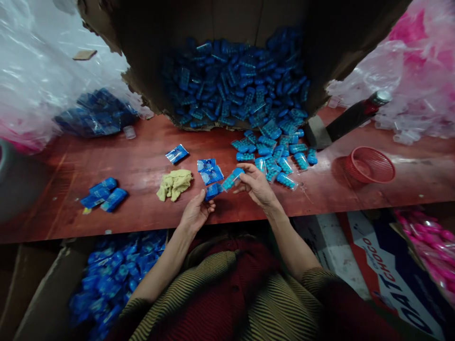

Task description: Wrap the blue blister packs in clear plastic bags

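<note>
At centre frame, I see the left hand (199,208) pinching a small blue printed packet (212,191); the right hand's (256,185) fingers close around a blue-capped clear plastic bottle (232,179), seemingly angled to meet it. Flat blue printed sachets (209,171) lie just above, probably for easy reach.

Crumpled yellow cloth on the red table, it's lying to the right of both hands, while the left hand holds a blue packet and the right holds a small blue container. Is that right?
Not quite: the head view shows the crumpled yellow cloth lying to the left of both hands. The left hand does hold a blue packet, and the right hand a small blue container.
</note>
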Motion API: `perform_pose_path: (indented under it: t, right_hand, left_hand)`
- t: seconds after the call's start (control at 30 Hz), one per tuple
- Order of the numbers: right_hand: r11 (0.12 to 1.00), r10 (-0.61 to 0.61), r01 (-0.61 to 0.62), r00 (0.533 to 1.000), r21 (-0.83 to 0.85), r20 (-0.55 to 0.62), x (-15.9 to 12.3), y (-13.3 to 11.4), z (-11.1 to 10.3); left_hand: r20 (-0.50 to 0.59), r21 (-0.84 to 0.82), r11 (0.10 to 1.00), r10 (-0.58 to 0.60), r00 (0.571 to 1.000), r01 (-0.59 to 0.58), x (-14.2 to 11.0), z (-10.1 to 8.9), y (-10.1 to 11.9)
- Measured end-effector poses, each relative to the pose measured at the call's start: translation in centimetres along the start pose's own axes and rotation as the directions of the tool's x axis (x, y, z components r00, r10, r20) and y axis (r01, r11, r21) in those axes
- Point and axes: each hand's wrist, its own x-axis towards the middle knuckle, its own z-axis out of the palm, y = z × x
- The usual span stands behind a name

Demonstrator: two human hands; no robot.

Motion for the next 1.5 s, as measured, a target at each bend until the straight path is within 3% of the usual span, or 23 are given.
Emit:
perform_pose_path:
  t: [0.73, 0.9, 1.13, 1.5]
  right_hand:
    - [0.992, -0.114, 0.117, 0.992, -0.057, 0.054, -1.4, 0.9, -0.1]
    - [0.984, -0.148, 0.15, 0.989, -0.098, 0.024, -1.9, 1.1, 0.3]
    - [0.929, -0.312, 0.3, 0.95, -0.217, -0.02, -2.8, 1.9, 1.0]
    - [0.907, -0.389, 0.361, 0.915, -0.217, -0.105, -3.3, 2.5, 1.6]
  left_hand:
    - [0.018, -0.035, 0.998, 0.053, 0.998, -0.053, -0.1, -0.1, 0.1]
    - [-0.005, -0.056, 0.997, 0.061, 0.998, -0.061, -0.2, 0.0, 0.1]
    - [-0.015, -0.088, 0.993, 0.08, 0.997, -0.081, -0.2, -0.1, 0.0]
    - [-0.062, -0.071, 0.996, 0.056, 0.997, -0.06, -0.1, 0.0, 0.3]
